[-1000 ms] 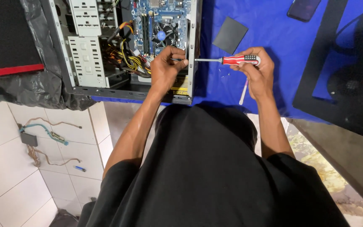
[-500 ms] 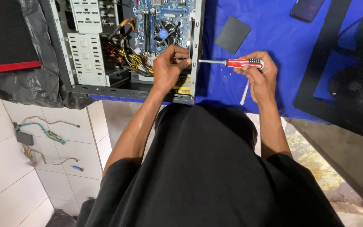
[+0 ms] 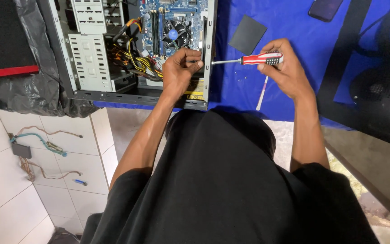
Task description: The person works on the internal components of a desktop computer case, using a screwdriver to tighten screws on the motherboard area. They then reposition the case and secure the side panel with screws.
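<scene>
An open computer case lies on its side on a blue cloth, showing a blue motherboard with a fan and yellow cables. My left hand reaches inside the case and pinches a part at the rear panel. My right hand grips a screwdriver with a red and black handle. Its shaft lies level and its tip touches the outside of the rear panel, close to my left fingers.
A dark square pad and a phone lie on the blue cloth. A thin white stick lies below my right hand. A black panel with a red edge sits at left. Loose wires lie on the white tiled floor.
The view has shifted slightly. My right hand has drawn a little to the right with the screwdriver, whose tip stays at the rear panel. My left hand stays inside the case.
</scene>
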